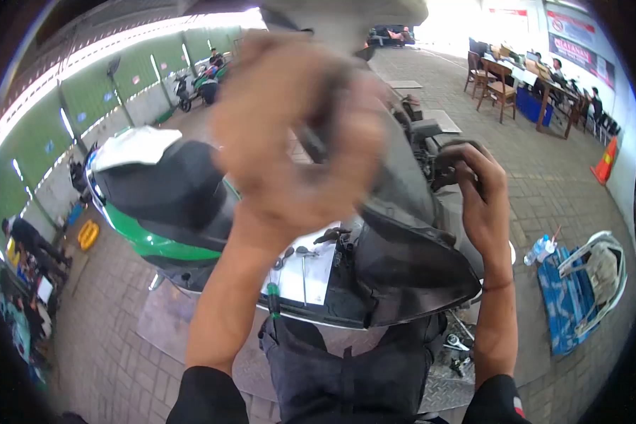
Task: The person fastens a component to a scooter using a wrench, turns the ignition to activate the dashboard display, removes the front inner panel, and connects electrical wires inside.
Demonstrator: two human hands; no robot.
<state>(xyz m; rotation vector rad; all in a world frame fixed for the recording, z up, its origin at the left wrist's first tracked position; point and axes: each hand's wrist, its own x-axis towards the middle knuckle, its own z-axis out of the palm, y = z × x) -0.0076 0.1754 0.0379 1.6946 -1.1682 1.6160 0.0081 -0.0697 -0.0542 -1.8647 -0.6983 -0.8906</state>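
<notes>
Daylight floods in at the far end, washing out the area beyond the grey paver floor [544,201]. Along one side runs a green panel wall [92,92] on slim posts, with a pale masonry base [148,103] and a bright strip of light above. Opposite, a white wall [632,134] carries a dark banner [579,60] with a red-and-white sign [571,27] above it. Near that wall stand a wooden table [557,86] and wooden chairs [500,90]. An orange traffic cone [605,162] sits upright close to the wall's foot.
</notes>
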